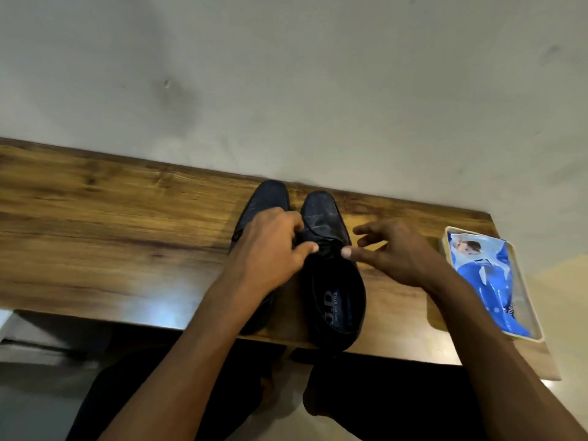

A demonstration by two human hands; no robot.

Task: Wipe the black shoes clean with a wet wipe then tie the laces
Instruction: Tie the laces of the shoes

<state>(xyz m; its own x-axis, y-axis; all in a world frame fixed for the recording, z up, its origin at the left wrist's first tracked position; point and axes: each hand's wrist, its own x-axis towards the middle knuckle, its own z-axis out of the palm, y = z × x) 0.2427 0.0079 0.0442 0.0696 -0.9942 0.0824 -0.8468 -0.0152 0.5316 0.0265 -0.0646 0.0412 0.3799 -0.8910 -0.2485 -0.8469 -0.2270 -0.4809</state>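
Two black shoes (321, 218) at frame centre point toes upward, lengthwise. I see my left hand (270, 249) pinching the laces (326, 248); my right hand (397, 253) is spread, thumb touching them.

Two shoes are sitting side by side on the wooden table (95, 224), toes pointing toward the wall (286, 74) behind it; the left shoe (265, 198) is lying just beside the right shoe (331, 281). The left hand (270, 249) is lying over the left shoe, the right hand (397, 253) hovering right of the laces (327, 248). A wipes pack (490, 281) is resting in a tray (537, 332) at the table's right end
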